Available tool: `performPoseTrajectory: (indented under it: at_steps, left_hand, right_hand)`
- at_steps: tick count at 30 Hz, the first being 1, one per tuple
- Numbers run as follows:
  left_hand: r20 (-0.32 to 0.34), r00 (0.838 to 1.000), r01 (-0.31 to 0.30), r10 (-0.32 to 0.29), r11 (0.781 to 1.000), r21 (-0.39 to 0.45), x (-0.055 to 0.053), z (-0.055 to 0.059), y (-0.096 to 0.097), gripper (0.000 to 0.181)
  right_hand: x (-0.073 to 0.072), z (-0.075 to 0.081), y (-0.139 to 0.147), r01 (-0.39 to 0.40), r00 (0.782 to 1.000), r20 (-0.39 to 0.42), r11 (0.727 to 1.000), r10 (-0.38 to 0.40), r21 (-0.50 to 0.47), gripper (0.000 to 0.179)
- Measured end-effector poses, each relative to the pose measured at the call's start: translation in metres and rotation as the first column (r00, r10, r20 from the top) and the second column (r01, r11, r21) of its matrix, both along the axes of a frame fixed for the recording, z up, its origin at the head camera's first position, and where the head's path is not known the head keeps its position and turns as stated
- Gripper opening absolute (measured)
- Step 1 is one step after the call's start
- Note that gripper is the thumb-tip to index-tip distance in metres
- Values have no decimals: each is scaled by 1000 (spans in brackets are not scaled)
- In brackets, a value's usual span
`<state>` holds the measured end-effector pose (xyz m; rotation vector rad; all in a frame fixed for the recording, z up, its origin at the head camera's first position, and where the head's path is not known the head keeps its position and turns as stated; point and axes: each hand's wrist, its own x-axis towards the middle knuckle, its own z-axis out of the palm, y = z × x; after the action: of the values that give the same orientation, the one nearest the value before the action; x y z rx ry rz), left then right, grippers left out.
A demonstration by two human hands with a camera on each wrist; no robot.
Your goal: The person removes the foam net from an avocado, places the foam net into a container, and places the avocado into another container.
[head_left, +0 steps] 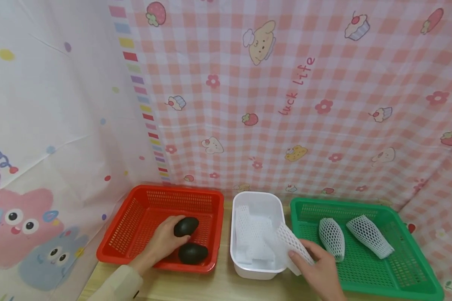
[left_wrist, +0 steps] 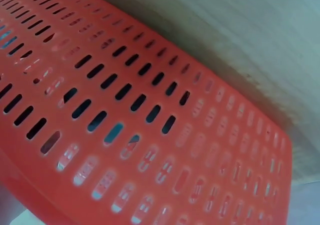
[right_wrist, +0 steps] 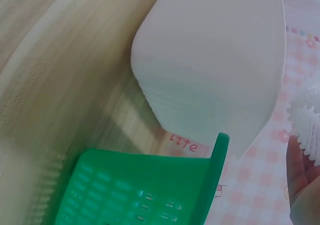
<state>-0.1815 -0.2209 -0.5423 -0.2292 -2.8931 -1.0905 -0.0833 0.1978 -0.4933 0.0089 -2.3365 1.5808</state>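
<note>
1. Two dark fruits, an upper fruit [head_left: 187,226] and a lower fruit [head_left: 193,253] at its six o'clock, lie in the red basket [head_left: 217,225], which we place at nine o'clock from the white bin [head_left: 258,274].
2. We see the left hand [head_left: 166,235] gripping the upper fruit's left end with fingers and thumb.
3. We see the right hand [head_left: 320,267] pinching a white foam net [head_left: 294,241] near the bin's four o'clock rim; whether they touch, we cannot tell.
4. More white netting [head_left: 242,223] lies inside the bin.
5. At three o'clock, the green basket [head_left: 373,278] holds two white net sleeves [head_left: 332,239]; whether they are filled, we cannot tell.
6. All three containers stand on the worktop [head_left: 222,286].
</note>
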Motion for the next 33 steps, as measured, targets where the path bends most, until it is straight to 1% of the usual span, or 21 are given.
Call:
performPoseTrajectory:
  at_steps: [3,6,10,15,19,22,26,30,33]
  left_hand:
    - [26,1000,9,-9,1000,-25,-4,-3,2,66]
    - [54,999,12,-9,999,-39,-6,-3,3,66]
    - [64,998,23,-19,998,-61,-8,-5,4,66]
    - [69,997,49,-43,995,-89,-10,-8,5,65]
    - [85,995,52,-43,993,-107,-11,-10,5,64]
    - [95,994,57,-46,992,-115,-13,-12,6,65]
    - [106,993,59,-45,990,-127,-15,-13,6,66]
    - [121,992,57,-41,989,-134,-17,-14,7,65]
    - [128,991,62,-45,988,-138,-17,-15,8,64]
  right_hand:
    - [-4,2,-3,-3,1000,16,1000,3,-9,28]
    - [-8,3,-7,-17,999,42,999,19,-36,29]
    - [-14,3,-12,-7,998,68,999,10,-44,30]
    - [-20,1,-16,25,996,88,1000,-24,-5,32]
    - [-26,0,-19,41,995,93,999,-42,15,32]
    - [-30,-1,-22,51,995,84,999,-52,12,32]
    - [-37,-3,-26,44,996,77,999,-45,5,33]
    - [-42,-4,-31,54,994,97,998,-58,42,36]
    - [-46,-5,-35,77,991,103,995,-84,71,34]
